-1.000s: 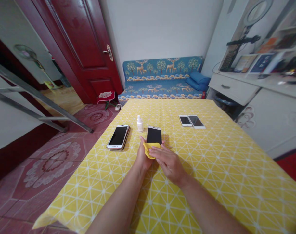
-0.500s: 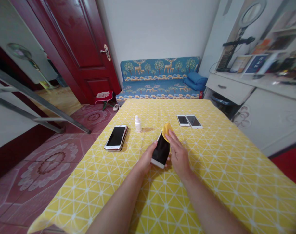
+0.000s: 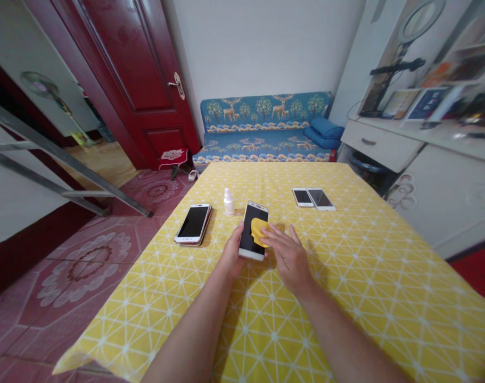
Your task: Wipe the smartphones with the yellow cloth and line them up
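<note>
Phone [image 3: 248, 217]: smooth dark glass-look screen, pale frame, metal or plastic, can't tell. Cloth [image 3: 259, 231]: soft, matt fabric. Bottle [image 3: 229, 205]: white plastic, smooth, low sheen. Tablecloth [image 3: 274, 335]: printed, mostly matt, lightly creased, fibre unclear. Door [image 3: 118, 58]: glossy red, wood look. Door handle [image 3: 177, 85]: shiny metal. Sofa [image 3: 248, 136]: printed cloth cover, matt. Floor tiles [image 3: 86, 271]: smooth, slight sheen. Ladder-like frame [image 3: 102, 187]: dull grey metal. Wall [image 3: 266, 42]: smooth, matt.
</note>
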{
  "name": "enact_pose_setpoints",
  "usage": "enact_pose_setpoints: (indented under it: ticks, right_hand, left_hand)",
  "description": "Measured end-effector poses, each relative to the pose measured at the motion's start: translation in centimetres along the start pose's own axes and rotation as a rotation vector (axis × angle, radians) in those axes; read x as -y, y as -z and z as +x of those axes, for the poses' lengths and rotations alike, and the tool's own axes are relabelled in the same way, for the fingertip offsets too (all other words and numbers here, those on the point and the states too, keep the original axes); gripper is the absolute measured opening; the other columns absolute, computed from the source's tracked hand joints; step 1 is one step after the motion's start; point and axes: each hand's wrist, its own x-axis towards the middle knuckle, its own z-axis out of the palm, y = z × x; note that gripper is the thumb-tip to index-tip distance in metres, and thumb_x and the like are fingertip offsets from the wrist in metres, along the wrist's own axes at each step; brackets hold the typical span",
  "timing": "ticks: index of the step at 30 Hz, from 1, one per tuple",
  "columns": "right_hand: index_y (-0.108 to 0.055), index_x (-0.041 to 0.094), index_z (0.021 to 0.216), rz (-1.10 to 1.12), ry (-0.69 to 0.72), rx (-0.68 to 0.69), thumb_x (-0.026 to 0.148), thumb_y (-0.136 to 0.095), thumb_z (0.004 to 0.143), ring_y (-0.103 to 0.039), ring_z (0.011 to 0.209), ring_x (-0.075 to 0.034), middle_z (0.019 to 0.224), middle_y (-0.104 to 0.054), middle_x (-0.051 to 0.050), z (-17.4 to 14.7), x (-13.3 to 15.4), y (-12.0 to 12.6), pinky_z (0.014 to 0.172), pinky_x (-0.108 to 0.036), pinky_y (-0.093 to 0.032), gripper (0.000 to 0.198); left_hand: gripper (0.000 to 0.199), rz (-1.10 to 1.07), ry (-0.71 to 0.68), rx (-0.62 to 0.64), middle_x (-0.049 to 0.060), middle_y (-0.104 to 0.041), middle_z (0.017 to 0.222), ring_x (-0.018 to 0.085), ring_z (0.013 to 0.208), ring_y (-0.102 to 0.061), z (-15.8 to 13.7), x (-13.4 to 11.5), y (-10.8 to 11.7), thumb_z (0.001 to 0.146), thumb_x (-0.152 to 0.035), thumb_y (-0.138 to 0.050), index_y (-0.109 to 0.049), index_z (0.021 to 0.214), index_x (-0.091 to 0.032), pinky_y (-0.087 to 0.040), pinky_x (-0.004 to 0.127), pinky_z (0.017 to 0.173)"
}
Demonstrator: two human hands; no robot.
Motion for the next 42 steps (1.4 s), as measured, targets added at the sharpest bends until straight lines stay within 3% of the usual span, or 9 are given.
enact_pose_setpoints:
  ticks: [5,11,13,16,20,26,34,37,42]
  right_hand:
    - [-0.060,0.029,0.122,0.072,0.112,0.083,0.009,-0.037,0.092,-0.053,0.126,-0.021,0.129,-0.062,-0.004,-0.2,1.0,-0.6,0.113,-0.059,-0.025,0.043]
    - [-0.054,0.028,0.132,0.161,0.217,0.101,0.007,-0.035,0.092,-0.050,0.129,-0.018,0.133,-0.059,-0.004,-0.1,2.0,-0.9,0.110,-0.048,-0.039,0.049]
    - [-0.055,0.030,0.131,0.141,0.209,0.067,0.007,-0.036,0.092,-0.050,0.129,-0.018,0.132,-0.060,-0.003,0.0,2.0,-0.6,0.111,-0.050,-0.037,0.049]
    - [-0.056,0.032,0.129,0.110,0.180,-0.025,0.006,-0.038,0.091,-0.049,0.129,-0.019,0.132,-0.060,-0.002,0.0,1.7,-0.1,0.111,-0.052,-0.036,0.050]
    - [-0.054,0.033,0.133,0.137,0.152,-0.135,0.005,-0.041,0.091,-0.049,0.130,-0.020,0.136,-0.057,-0.002,-0.2,1.3,-0.2,0.109,-0.049,-0.042,0.052]
    - [-0.052,0.032,0.134,0.198,0.204,-0.132,0.002,-0.042,0.091,-0.045,0.133,-0.022,0.140,-0.052,-0.002,-0.2,1.3,-0.6,0.108,-0.049,-0.045,0.053]
    - [-0.057,0.031,0.130,0.201,0.090,-0.259,0.003,-0.042,0.092,-0.054,0.125,-0.021,0.135,-0.057,-0.003,-0.1,0.8,-0.3,0.104,-0.045,-0.049,0.050]
    - [-0.059,0.031,0.128,0.229,0.091,-0.261,0.005,-0.043,0.091,-0.056,0.122,-0.021,0.134,-0.058,-0.003,-0.3,1.0,-0.2,0.102,-0.043,-0.051,0.048]
    - [-0.056,0.032,0.131,0.265,0.167,-0.189,0.001,-0.042,0.090,-0.055,0.123,-0.020,0.135,-0.058,-0.002,-0.5,1.3,-0.2,0.102,-0.042,-0.052,0.053]
  left_hand:
    - [0.038,-0.050,-0.091,-0.051,0.012,-0.073,0.090,0.018,0.077,-0.070,0.3,0.4,-0.4,0.095,-0.038,-0.044,-0.067,0.102,-0.009,-0.055,0.026,0.073]
    - [0.044,-0.167,-0.135,-0.010,0.012,-0.073,0.090,0.018,0.079,-0.070,0.1,0.0,-0.6,0.095,-0.042,-0.044,-0.061,0.118,-0.008,-0.055,0.028,0.080]
    - [0.042,-0.220,-0.148,-0.024,0.010,-0.073,0.090,0.015,0.078,-0.070,0.1,-0.2,-0.6,0.097,-0.037,-0.041,-0.057,0.124,-0.009,-0.054,0.025,0.080]
    - [0.045,-0.262,-0.100,0.054,0.012,-0.072,0.099,0.016,0.090,-0.069,0.2,-0.2,-0.4,0.099,-0.037,-0.036,-0.053,0.129,-0.008,-0.053,0.026,0.084]
    - [0.048,-0.289,-0.050,0.085,0.013,-0.070,0.106,0.016,0.094,-0.068,0.1,-0.1,-0.4,0.098,-0.039,-0.038,-0.050,0.133,-0.008,-0.052,0.022,0.084]
    - [0.047,-0.393,-0.014,0.010,0.010,-0.073,0.093,0.015,0.082,-0.070,-0.2,-0.2,-0.9,0.100,-0.037,-0.030,-0.044,0.138,-0.012,-0.054,0.023,0.079]
    - [0.045,-0.427,-0.074,0.106,0.011,-0.070,0.110,0.017,0.105,-0.065,0.1,0.0,-0.8,0.100,-0.035,-0.032,-0.047,0.137,-0.014,-0.049,0.028,0.095]
    - [0.042,-0.384,-0.009,0.062,0.009,-0.073,0.100,0.016,0.095,-0.068,0.2,0.3,-0.5,0.100,-0.029,-0.031,-0.053,0.131,-0.011,-0.052,0.024,0.086]
    - [0.031,-0.164,0.024,0.015,0.003,-0.071,0.074,0.011,0.061,-0.064,0.9,0.8,0.5,0.095,-0.016,-0.037,-0.067,0.104,-0.010,-0.050,0.017,0.058]
